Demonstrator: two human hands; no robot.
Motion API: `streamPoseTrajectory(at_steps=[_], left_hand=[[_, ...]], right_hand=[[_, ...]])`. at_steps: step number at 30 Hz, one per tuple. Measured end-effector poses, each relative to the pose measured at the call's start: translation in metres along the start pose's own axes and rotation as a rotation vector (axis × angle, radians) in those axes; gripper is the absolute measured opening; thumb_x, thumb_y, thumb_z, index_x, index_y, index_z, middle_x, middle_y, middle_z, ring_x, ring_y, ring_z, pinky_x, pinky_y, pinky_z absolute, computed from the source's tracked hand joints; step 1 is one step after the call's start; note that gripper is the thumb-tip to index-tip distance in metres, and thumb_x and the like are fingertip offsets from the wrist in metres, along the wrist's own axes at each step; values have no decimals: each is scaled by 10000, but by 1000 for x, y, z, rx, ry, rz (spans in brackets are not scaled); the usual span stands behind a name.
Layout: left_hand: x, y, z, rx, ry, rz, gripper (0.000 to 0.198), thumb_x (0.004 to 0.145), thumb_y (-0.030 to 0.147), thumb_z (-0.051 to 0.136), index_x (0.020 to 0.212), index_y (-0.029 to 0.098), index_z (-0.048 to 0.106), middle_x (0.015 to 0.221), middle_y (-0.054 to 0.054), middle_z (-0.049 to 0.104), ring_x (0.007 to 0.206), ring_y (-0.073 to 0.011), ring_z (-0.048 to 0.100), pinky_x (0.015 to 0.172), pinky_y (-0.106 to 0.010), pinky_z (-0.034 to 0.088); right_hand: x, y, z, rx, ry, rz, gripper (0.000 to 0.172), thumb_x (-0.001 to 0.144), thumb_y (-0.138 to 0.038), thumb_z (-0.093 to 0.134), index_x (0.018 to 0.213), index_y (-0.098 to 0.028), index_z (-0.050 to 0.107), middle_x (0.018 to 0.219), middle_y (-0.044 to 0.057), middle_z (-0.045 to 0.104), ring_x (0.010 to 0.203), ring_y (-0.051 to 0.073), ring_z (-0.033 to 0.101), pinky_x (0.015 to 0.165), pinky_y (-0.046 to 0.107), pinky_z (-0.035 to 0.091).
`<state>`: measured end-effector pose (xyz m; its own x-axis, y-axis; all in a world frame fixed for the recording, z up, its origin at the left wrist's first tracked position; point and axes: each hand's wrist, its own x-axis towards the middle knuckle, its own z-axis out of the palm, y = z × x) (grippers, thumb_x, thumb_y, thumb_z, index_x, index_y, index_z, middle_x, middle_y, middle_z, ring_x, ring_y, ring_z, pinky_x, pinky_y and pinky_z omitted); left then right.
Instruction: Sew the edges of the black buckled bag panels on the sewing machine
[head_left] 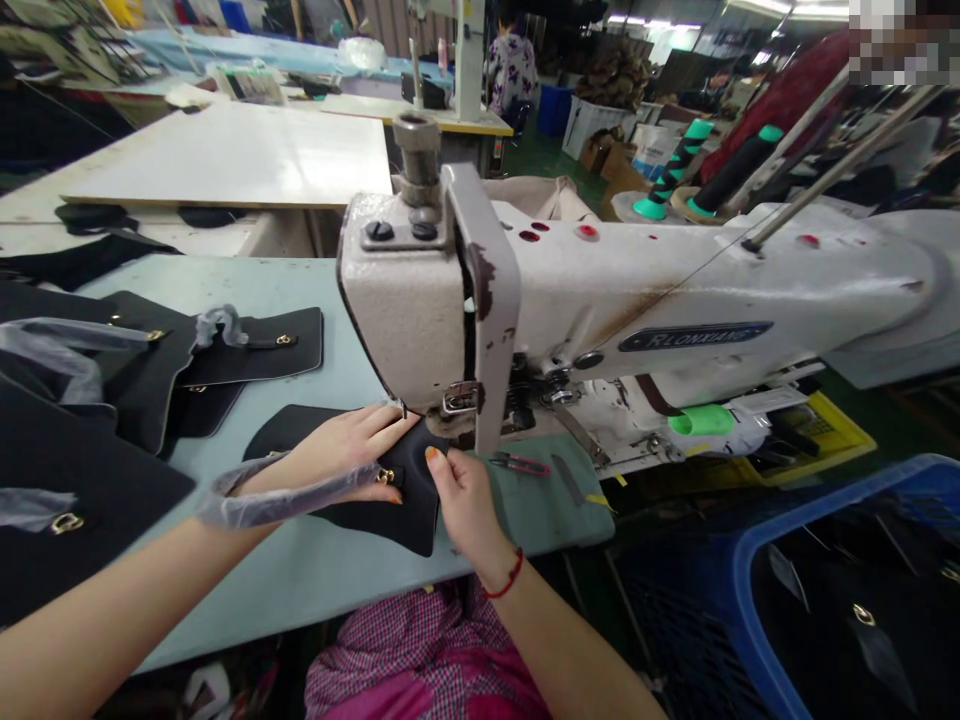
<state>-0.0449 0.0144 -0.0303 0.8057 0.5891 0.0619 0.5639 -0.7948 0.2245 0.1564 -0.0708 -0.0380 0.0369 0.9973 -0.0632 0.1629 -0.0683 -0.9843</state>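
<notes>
Right by the sewing machine (409, 300), the black panel (401, 525) lies on the desk (225, 600), under the left hand (337, 445), whose fingers (384, 424) are just laid flat, not gripping. The right hand (466, 497) pinches its near-right edge, thumb on top.

- Sewing workshop, pretty obviously
- Chunky sewing machine (637, 270) plus thread spools (739, 172) around 2 o'clock
- Black pieces (142, 380) piled up at 9 o'clock
- Blue crate (742, 580) with more at 4
- Big worktable (232, 155) up at 10
</notes>
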Motion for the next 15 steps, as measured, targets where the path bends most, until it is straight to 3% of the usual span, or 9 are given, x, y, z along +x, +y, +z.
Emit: streamPoseTrajectory(at_steps=[4,9,15], left_hand=[[-4,35,-14,106,-67,-145,874,755,783,464,1363,156,481,1157,-188,597,1049,-357,596,877,-446,494],[0,74,-23,189,-104,-353,818,807,763,398,1345,153,481,1135,-170,586,1009,-338,603,869,-442,489],[3,79,-23,218,-105,-375,822,790,771,423,1322,150,501,1114,-164,586,1033,-340,587,899,-439,466]], right_hand=[[4,-1,-16,44,-110,63,461,896,-517,455,594,-186,346,575,-39,314,549,85,285,502,229,199],[18,-4,-37,124,-255,149,450,840,-541,521,598,-187,385,578,-40,345,554,87,300,508,216,233],[21,-11,-50,66,-310,79,431,872,-467,521,599,-187,340,613,-39,290,579,86,270,526,218,237]])
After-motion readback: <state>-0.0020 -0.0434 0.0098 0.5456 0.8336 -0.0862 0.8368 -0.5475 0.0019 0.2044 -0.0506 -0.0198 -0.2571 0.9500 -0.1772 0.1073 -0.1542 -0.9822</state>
